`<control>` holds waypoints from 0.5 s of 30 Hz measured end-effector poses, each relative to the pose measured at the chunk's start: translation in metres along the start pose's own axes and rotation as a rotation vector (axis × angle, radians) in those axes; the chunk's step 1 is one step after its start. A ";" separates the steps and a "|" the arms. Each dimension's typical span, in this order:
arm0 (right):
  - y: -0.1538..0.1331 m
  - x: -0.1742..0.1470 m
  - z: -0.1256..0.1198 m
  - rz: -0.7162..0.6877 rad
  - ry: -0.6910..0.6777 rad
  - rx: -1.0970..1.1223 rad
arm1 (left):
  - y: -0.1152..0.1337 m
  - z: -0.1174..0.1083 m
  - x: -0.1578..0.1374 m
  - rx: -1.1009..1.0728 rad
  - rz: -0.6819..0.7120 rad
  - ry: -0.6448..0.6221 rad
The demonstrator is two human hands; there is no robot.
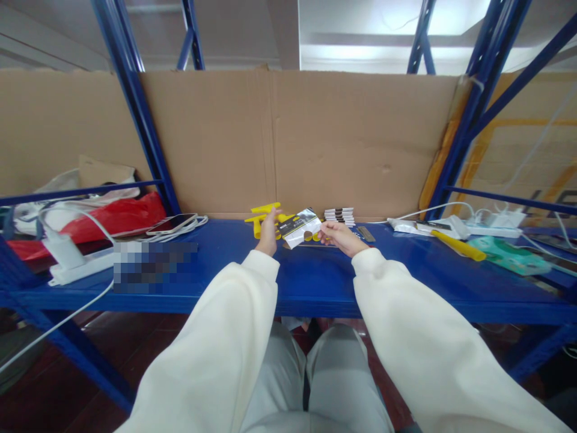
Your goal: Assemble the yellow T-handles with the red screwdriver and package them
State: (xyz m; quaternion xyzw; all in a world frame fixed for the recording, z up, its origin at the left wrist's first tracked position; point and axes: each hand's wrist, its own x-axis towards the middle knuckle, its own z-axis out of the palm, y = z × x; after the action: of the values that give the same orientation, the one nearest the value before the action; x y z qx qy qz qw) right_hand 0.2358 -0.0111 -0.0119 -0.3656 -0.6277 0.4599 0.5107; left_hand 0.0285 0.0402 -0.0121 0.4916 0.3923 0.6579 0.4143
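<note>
Head view: right hand [343, 237] pinched a printed packet [296, 227], apparently to steady it; left hand [267, 233] stood alongside, grip indeterminable.

**Open lanes at the sides, crowded middle**

On the blue shelf [315, 285], bare surface runs from the left hand [268, 233] out to the coiled white cable [201, 221], and rightward past the right hand [343, 238] toward the yellow tool [457, 245]. Between the hands, the silver-and-black packet [297, 227] blocks the way; yellow pieces [257, 228] crowd behind. The cardboard panel [360, 132] closes the rear.
</note>
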 end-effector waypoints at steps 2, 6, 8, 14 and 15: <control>0.000 0.000 0.000 0.007 0.000 0.011 | 0.001 0.000 0.001 -0.039 -0.038 0.053; 0.001 0.003 0.000 0.029 0.041 0.039 | 0.007 0.001 -0.004 -0.047 -0.057 0.095; 0.002 0.006 -0.001 0.039 0.075 0.044 | 0.009 0.003 -0.007 -0.038 -0.066 0.109; 0.002 0.012 -0.004 0.024 0.207 0.051 | 0.011 0.005 -0.009 -0.010 -0.059 0.191; 0.002 0.013 -0.004 0.020 0.236 0.050 | 0.011 0.006 -0.009 -0.006 -0.051 0.203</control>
State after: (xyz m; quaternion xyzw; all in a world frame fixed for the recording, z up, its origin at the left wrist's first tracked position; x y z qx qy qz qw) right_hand 0.2375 0.0022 -0.0099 -0.4106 -0.5477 0.4343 0.5854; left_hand 0.0337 0.0289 -0.0037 0.4108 0.4427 0.6949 0.3905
